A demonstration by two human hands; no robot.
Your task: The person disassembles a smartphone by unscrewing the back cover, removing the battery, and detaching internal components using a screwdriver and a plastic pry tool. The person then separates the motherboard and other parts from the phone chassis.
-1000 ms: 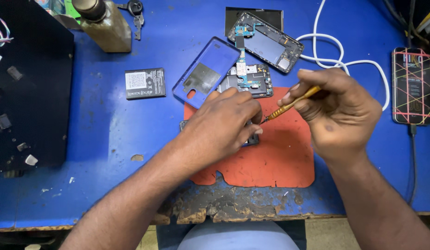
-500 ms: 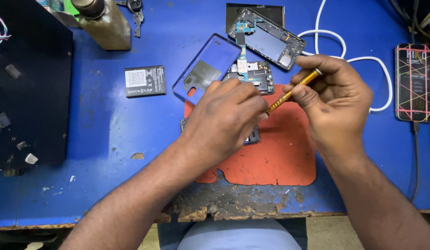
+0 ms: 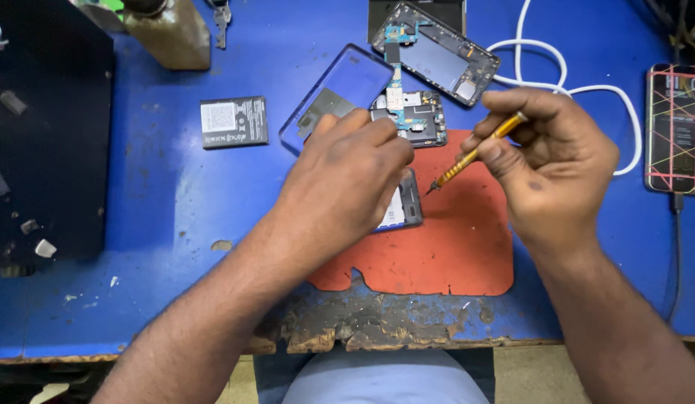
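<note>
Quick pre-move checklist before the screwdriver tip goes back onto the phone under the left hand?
1. Left hand pressing down on phone: ok.
2. Right hand gripping yellow screwdriver: ok.
3. Tip on a screw: not ok, it is off the phone, over the red mat.
4. Target screw visible: cannot tell, hand covers most of it.
5. Loose circuit board beside the left hand's fingers: ok, apart.

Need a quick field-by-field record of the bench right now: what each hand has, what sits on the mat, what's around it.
left hand: pressed down on a phone part on the red mat
right hand: holds a yellow screwdriver, tip near the part, contact unclear
behind the mat: circuit board, blue back cover, open phone frame
left side: battery
right side: white cable, phone on a cable
</note>
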